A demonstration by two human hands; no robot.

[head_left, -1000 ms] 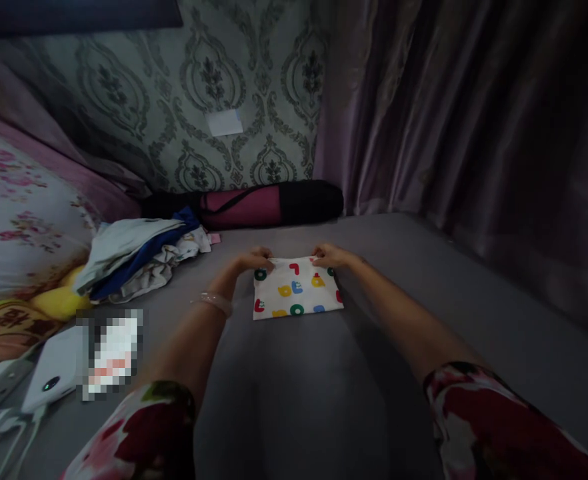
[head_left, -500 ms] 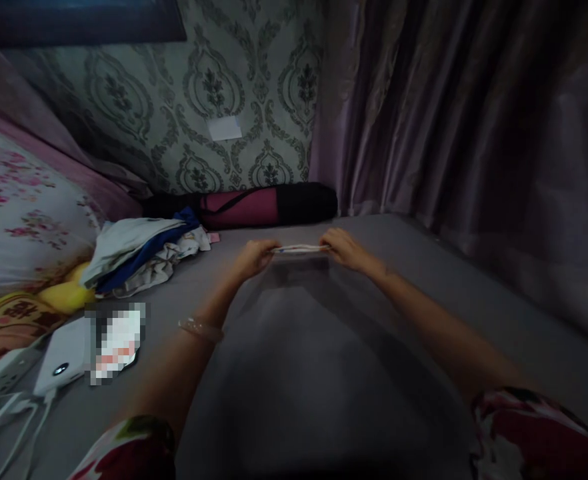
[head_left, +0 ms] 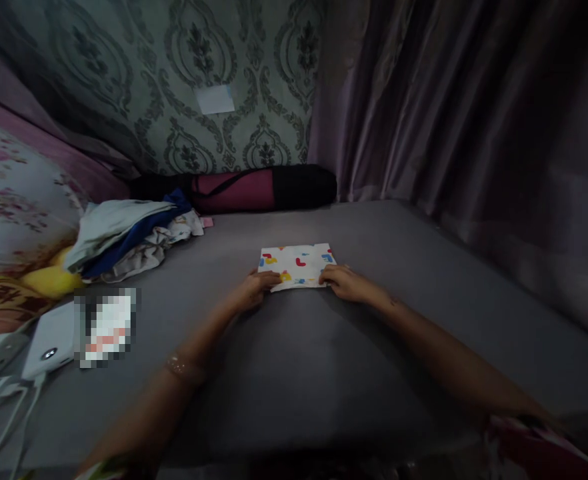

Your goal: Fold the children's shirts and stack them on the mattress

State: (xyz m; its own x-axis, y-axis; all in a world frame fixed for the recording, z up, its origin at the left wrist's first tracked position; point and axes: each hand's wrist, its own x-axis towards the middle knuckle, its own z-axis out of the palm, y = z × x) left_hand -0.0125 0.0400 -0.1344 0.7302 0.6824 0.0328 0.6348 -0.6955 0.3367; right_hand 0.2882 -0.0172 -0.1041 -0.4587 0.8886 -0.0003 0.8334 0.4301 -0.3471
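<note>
A small white cloth (head_left: 298, 264) printed with coloured shapes lies folded flat on the grey bed sheet (head_left: 324, 360), in the middle of the view. My left hand (head_left: 255, 293) pinches its near left corner. My right hand (head_left: 345, 283) pinches its near right corner. The fingers of both hands are closed on the cloth's near edge.
A heap of white and blue clothes (head_left: 124, 237) lies at the left. A rolled pink and black bag (head_left: 259, 189) rests against the patterned wall. A floral pillow (head_left: 9, 220), a white power bank (head_left: 49, 340) and cables sit at the far left. Curtains (head_left: 474, 133) hang on the right.
The cloth lay flat with my hands at its far edge; I lifted that edge and brought it toward me. Now the cloth lies folded smaller, my hands at its near edge.
</note>
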